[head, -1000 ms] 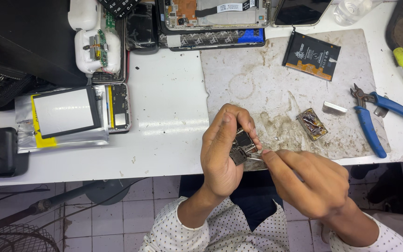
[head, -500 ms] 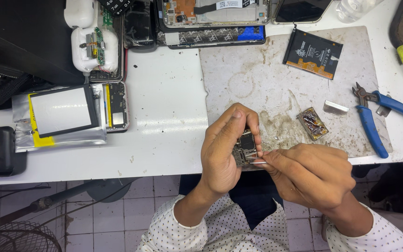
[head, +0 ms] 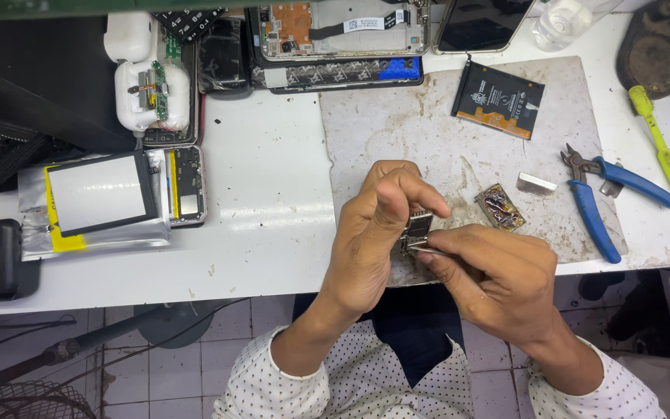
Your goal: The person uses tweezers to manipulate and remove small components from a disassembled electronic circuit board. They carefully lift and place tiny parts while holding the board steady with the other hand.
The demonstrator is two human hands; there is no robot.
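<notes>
Over the stained grey work mat on the white desk, left hand pinches a small dark electronic part; right hand grips thin metal tweezers against it (work seems midway, phones lie opened).

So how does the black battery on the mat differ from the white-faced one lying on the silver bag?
The black battery is dark with an orange strip along one edge; the white-faced battery is pale with a black border. The black one lies bare on the stained grey mat, while the white-faced one rests on a silver bag. The white-faced one looks larger. Both are flat rectangles lying slightly askew.
</notes>
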